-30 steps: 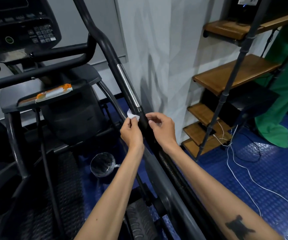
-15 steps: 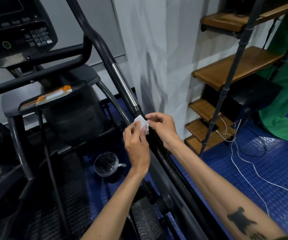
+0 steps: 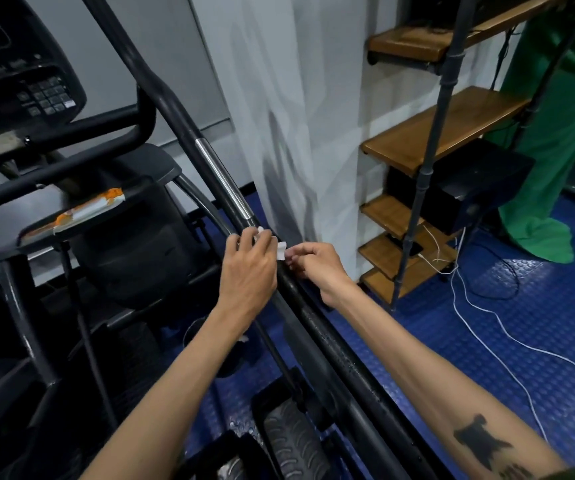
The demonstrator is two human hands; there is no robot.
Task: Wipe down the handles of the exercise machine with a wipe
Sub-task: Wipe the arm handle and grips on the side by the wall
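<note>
Since half a second ago, both hands have spread the white wipe (image 3: 280, 250) out across the black handle (image 3: 317, 327) of the exercise machine (image 3: 133, 244), where before it was bunched between the fingertips on top of the bar. Now the left hand (image 3: 249, 268) lies over the handle from the near side, fingers curled round the bar with one end of the wipe showing white above its knuckles. From the far side the right hand (image 3: 313, 266) pinches the other end of the wipe between thumb and fingertips, a small white flap standing up just in front of them.

Between the two hands the wipe sits on the handle, just below the shiny metal strip (image 3: 223, 180) set into the bar. How much of the cloth goes under the bar cannot be told, as the left hand hides it.

Lower down, the handle runs toward the camera between the two forearms, and small drops glint on its surface. Left of it are the console (image 3: 19, 84) with its keypad and a grey tray (image 3: 2, 230) holding an orange and white packet (image 3: 88, 211). On the right, wooden shelves (image 3: 445, 133) stand on the blue floor (image 3: 538, 323) with white cables (image 3: 486, 320) trailing over it.
</note>
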